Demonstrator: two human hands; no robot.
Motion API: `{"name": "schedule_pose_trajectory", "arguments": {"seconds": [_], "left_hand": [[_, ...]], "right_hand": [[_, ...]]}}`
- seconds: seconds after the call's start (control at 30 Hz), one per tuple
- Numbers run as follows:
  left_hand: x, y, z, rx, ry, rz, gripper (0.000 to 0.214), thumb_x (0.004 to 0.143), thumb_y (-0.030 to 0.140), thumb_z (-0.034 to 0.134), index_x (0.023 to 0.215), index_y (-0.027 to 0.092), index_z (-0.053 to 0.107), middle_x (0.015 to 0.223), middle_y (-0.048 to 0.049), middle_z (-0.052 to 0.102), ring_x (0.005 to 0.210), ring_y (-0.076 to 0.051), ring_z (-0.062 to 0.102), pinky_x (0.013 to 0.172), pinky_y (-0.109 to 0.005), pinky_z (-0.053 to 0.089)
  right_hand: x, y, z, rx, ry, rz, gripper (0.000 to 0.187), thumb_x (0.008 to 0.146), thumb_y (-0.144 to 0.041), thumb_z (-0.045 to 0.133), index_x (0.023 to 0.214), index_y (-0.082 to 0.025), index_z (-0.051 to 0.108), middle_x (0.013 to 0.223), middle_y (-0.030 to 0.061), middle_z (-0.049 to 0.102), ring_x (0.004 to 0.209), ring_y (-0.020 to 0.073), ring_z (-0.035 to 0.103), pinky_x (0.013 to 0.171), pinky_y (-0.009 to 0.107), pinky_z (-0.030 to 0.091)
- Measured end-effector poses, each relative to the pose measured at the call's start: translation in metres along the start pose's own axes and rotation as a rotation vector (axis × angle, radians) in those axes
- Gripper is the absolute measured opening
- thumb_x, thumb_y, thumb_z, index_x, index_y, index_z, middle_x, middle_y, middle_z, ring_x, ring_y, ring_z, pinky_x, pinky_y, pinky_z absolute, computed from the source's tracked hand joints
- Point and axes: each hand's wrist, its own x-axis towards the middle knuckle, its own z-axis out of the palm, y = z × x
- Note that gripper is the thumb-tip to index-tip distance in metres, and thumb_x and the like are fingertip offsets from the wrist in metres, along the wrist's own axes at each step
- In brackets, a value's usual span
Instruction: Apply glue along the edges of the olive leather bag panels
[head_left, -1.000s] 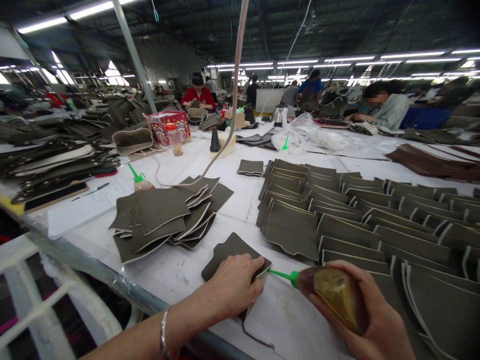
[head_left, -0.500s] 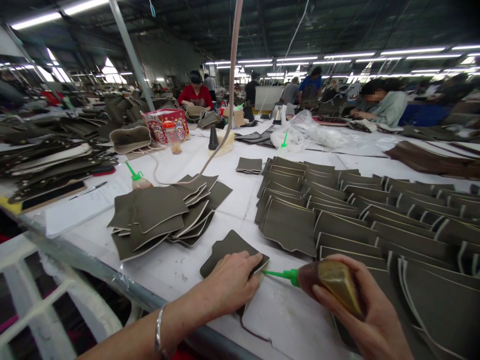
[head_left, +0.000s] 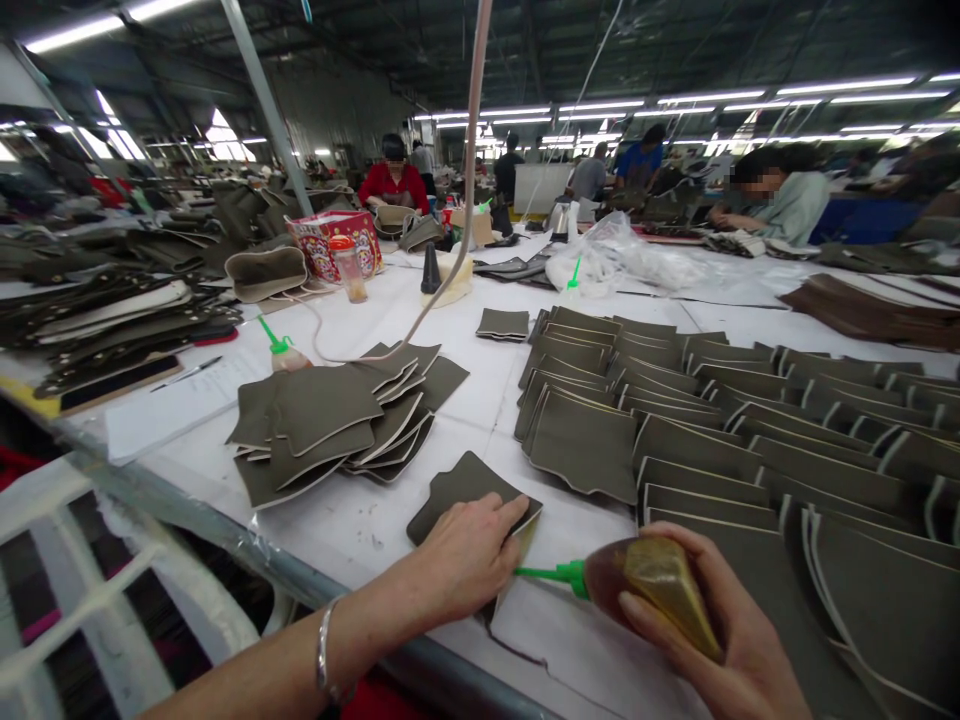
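Panel gripped at edge by left hand — apparently for steadiness. Bottle gripped sideways in right hand — presumably so edge beside left hand can be reached by nozzle.

Loud red patterned bag, orange-lidded cup beside it. Pen, paper over on left. Crumpled clear plastic farther back, coworker in red top, white slatted chair bottom left.

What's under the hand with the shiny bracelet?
A dark olive piece lies under the left hand, and its far end sticks out. The part right beneath the hand is covered, so I can't see it.
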Motion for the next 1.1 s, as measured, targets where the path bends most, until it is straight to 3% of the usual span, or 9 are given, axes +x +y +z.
{"name": "schedule_pose_trajectory", "arguments": {"seconds": [0.1,0.27,0.4,0.53,0.7,0.9,1.1], "left_hand": [[-0.001,-0.001,0.001,0.007,0.005,-0.005,0.050,0.092,0.023,0.036,0.141,0.022,0.047,0.109,-0.0078,0.066,0.095,-0.027,0.066,0.084,-0.038,0.050],[-0.001,0.000,0.002,0.003,0.021,-0.003,0.049,0.092,0.023,0.035,0.139,0.022,0.048,0.104,-0.0069,0.065,0.092,-0.026,0.066,0.082,-0.037,0.051],[-0.001,-0.001,0.004,0.013,0.030,-0.001,0.050,0.093,0.023,0.035,0.141,0.022,0.046,0.106,-0.0071,0.065,0.093,-0.026,0.066,0.083,-0.038,0.051],[-0.002,-0.002,0.005,0.009,0.034,0.000,0.049,0.094,0.025,0.035,0.141,0.023,0.046,0.107,-0.0068,0.065,0.094,-0.026,0.066,0.084,-0.037,0.050],[-0.002,-0.001,0.004,0.005,0.026,0.001,0.048,0.095,0.026,0.034,0.142,0.022,0.045,0.107,-0.0068,0.064,0.094,-0.026,0.066,0.083,-0.038,0.050],[-0.001,-0.001,0.004,0.000,0.018,-0.008,0.047,0.095,0.026,0.034,0.141,0.023,0.046,0.107,-0.0061,0.064,0.094,-0.024,0.065,0.083,-0.035,0.049],[-0.001,-0.001,0.003,-0.007,0.008,-0.004,0.050,0.094,0.025,0.034,0.142,0.022,0.045,0.108,-0.0073,0.064,0.095,-0.026,0.065,0.084,-0.038,0.050]], "right_hand": [[-0.007,-0.004,0.003,0.073,-0.047,0.038,0.046,0.083,-0.055,0.066,0.117,-0.029,0.051,0.096,-0.0043,0.063,0.082,0.0213,0.062,0.074,0.026,0.044],[-0.011,-0.006,0.004,0.064,0.034,0.075,0.048,0.081,-0.057,0.068,0.115,-0.028,0.052,0.098,-0.0017,0.063,0.085,0.0248,0.062,0.077,0.029,0.043],[-0.014,-0.005,0.007,0.134,-0.036,0.067,0.044,0.081,-0.054,0.067,0.115,-0.029,0.052,0.092,-0.0042,0.063,0.078,0.0235,0.062,0.072,0.029,0.044],[-0.016,-0.006,0.009,0.081,0.038,0.086,0.046,0.081,-0.055,0.068,0.115,-0.028,0.053,0.097,-0.0025,0.063,0.084,0.0245,0.062,0.076,0.030,0.044],[-0.018,-0.002,0.009,0.135,-0.070,0.079,0.046,0.084,-0.056,0.065,0.119,-0.029,0.049,0.095,-0.0035,0.063,0.080,0.0228,0.063,0.072,0.029,0.044],[-0.008,0.015,-0.002,-0.034,0.043,-0.015,0.052,0.080,-0.057,0.072,0.118,-0.027,0.053,0.103,0.0017,0.064,0.087,0.0256,0.064,0.073,0.029,0.049],[-0.012,0.010,0.005,0.072,-0.073,-0.004,0.044,0.088,-0.054,0.063,0.120,-0.029,0.049,0.097,-0.0029,0.062,0.079,0.0214,0.062,0.073,0.027,0.046]]}}
